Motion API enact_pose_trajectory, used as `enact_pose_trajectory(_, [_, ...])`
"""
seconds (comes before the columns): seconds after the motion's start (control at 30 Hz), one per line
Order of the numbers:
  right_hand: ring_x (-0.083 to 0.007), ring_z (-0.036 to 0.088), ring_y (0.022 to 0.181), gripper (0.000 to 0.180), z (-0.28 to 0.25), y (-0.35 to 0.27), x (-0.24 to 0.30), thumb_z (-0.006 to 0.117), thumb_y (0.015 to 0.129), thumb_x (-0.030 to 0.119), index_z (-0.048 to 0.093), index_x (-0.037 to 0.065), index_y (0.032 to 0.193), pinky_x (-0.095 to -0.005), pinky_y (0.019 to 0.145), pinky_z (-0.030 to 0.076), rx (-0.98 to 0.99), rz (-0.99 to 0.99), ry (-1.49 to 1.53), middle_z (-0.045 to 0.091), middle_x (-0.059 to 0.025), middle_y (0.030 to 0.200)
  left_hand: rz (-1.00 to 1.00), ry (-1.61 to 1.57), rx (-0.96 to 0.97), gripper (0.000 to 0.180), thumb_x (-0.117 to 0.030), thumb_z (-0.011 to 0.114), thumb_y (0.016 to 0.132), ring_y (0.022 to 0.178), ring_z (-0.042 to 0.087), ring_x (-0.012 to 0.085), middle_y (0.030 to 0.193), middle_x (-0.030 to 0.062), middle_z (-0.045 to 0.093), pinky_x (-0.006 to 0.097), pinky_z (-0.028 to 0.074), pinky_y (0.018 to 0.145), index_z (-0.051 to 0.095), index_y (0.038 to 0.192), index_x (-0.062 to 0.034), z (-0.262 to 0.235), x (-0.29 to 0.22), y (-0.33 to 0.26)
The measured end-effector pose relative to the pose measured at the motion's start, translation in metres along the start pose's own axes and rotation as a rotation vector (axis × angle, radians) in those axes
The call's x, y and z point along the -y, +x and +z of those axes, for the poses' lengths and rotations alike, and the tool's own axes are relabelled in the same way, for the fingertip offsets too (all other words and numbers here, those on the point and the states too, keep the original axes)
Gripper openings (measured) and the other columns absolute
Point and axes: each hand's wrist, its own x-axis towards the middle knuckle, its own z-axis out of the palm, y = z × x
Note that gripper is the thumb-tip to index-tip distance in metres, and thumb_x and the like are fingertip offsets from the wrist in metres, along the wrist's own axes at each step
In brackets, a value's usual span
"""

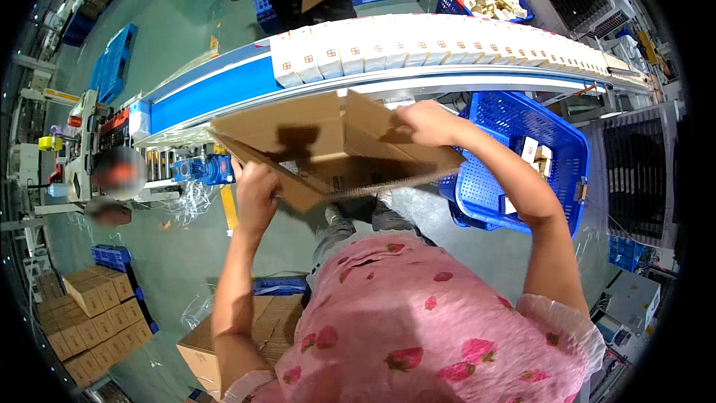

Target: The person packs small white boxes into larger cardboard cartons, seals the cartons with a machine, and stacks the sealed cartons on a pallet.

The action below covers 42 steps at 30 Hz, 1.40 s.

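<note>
Head view | both hands (255, 192) (421, 123) grip cardboard box (328, 149) edges | conveyor (224, 89) close behind

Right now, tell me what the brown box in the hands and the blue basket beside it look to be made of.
The brown folding box, held by the left hand and right hand, looks like corrugated cardboard: matte brown faces, creased flaps, a thick raw edge. The blue mesh basket looks like moulded plastic: even colour, slight sheen, regular grid of holes.
</note>
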Motion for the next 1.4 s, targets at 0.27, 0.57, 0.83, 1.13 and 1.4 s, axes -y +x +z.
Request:
enact_pose_trajectory(0.27, [-0.0283,0.055,0.073,0.024,0.097,-0.024,0.064,0.049,0.077,0.022,0.059,0.0,0.08,-0.0367,0.069,0.043,0.024,-0.094,0.204,0.056,-0.0169,0.076,0.702,-0.082,0.383,0.012,-0.013,0.048,0.073,0.082,0.047,0.0194,0.081,0.0051,0.049,0.047,0.015,0.097,0.055,0.083,-0.0113,0.118,-0.025,-0.013])
enact_pose_trajectory(0.57, [-0.0163,0.047,0.055,0.011,0.097,0.01,0.027,0.052,0.072,0.01,0.052,-0.001,0.073,-0.0313,0.053,0.038,0.467,-0.316,0.452,0.052,-0.0102,0.058,0.221,-0.546,1.393,0.045,-0.038,0.042,0.082,0.117,0.03,0.0243,0.127,0.012,0.033,0.035,0.026,0.095,0.047,0.112,-0.004,0.061,-0.087,0.018])
enact_pose_trajectory(0.83, [-0.0319,0.051,0.088,0.038,0.041,0.025,0.042,0.038,0.085,0.032,0.052,0.0,0.072,-0.0377,0.079,0.039,-0.184,0.088,-0.284,0.055,-0.0188,0.084,0.222,-0.507,0.326,0.022,-0.019,0.049,0.074,0.081,0.054,0.0203,0.086,0.0104,0.058,0.028,0.043,0.071,0.06,0.087,-0.0046,0.132,-0.021,0.012])
enact_pose_trajectory(1.13, [-0.0269,0.048,0.1,0.039,0.134,-0.062,-0.071,0.044,0.084,0.03,0.052,-0.004,0.1,-0.0303,0.087,0.035,-0.688,0.638,0.619,0.051,-0.0195,0.106,-0.353,-0.01,-0.041,0.055,-0.039,0.044,0.077,0.117,0.03,0.0268,0.127,0.013,0.033,0.042,0.022,0.096,0.036,0.122,-0.009,0.104,0.048,-0.016])
enact_pose_trajectory(1.4, [-0.0227,0.054,0.085,0.075,0.328,0.046,-0.013,0.063,0.068,0.044,0.037,-0.013,0.109,-0.03,0.076,0.042,-0.59,1.143,1.44,0.053,-0.0175,0.102,-0.629,-0.403,-0.129,0.055,-0.035,0.045,0.077,0.117,0.03,0.0284,0.126,0.0156,0.033,0.041,0.023,0.096,0.033,0.122,-0.0063,0.049,0.104,-0.06])
